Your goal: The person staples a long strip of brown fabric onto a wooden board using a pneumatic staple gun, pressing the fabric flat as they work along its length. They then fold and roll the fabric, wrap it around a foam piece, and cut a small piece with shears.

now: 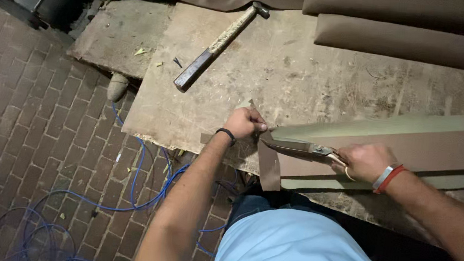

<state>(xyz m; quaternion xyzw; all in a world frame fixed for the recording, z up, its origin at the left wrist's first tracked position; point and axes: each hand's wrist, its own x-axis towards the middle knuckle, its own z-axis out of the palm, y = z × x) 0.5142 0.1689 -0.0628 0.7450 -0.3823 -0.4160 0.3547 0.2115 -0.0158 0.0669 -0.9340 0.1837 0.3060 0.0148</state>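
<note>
A: Beginning at the left, what do we see beyond the workbench?

B: We see a brick floor with a blue cable looped across it, running under the bench's front edge.

A: And on the bench itself?

B: Near its left back corner lies a hammer, wooden handle slanting toward the front, well apart from both hands.

A: Where do we find the left hand?

B: At the front edge of the bench, fingers closed together on the end of the brown fabric strip, pinching it beside a short flap that hangs over the edge.

A: And the strip?

B: It lies along the front edge, stretching from the left hand away to the right, over a green panel.

A: Further right?

B: We see the scissors, blades pointing left at the strip's end, just beside the left hand. The right hand is clamped around their handles; a bracelet sits at that wrist.

A: At the back right corner?

B: Brown upholstered cushions rest along the back edge.
</note>
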